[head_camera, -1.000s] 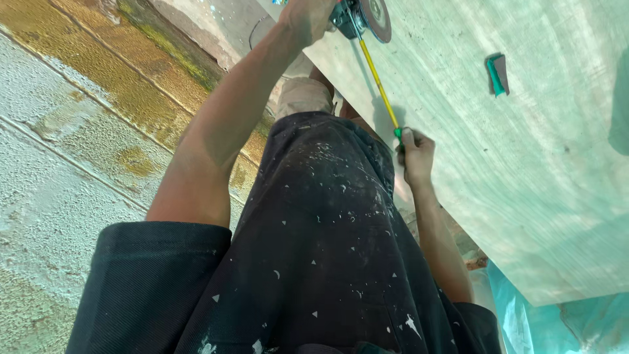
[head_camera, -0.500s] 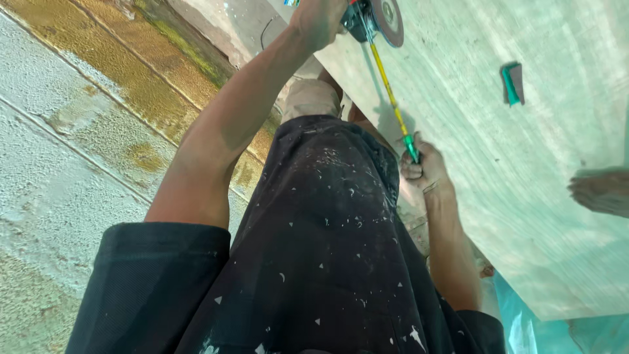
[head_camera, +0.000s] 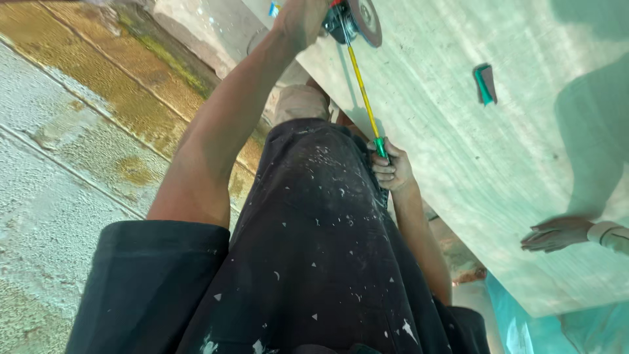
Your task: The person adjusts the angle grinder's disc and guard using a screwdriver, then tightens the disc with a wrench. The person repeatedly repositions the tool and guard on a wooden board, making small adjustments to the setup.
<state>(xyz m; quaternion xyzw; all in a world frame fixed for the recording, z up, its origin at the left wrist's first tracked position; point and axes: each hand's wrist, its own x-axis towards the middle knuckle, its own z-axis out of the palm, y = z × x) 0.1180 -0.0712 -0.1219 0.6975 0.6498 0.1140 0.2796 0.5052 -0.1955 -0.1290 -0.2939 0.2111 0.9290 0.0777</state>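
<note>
Plywood board (head_camera: 524, 216), a broad pale sheet running from the far centre to the near right of the view, is being measured by a person in paint-flecked dark work clothes (head_camera: 314, 262) who stands at its left edge, over a stained concrete floor (head_camera: 65, 164) on the left. A yellow tape measure (head_camera: 362, 92) is drawn out in a straight line close along that left edge. The person's left hand (head_camera: 303, 18), at the far end, has its fingers closed around the red-and-black tape case (head_camera: 341, 19), which rests on the board beside a round grey disc-shaped part (head_camera: 365, 19) that is cut off by the top of the frame. The right hand (head_camera: 392, 170), nearer, has its fingers curled together and pinches the green end of the tape (head_camera: 380, 147) against the board's edge. The stretch between the two hands looks taut, so the measure appears to be set; no pencil line or cut shows on the sheet, and marking, to judge from this, is not yet done. Another person's hand (head_camera: 557, 234), fingers pressed together and laid flat, steadies the board at the near right, with a pale cuff (head_camera: 612, 233) at the wrist. A small green object (head_camera: 485, 84), perhaps a marker or clip, lies alone on the sheet, well apart from all hands.
</note>
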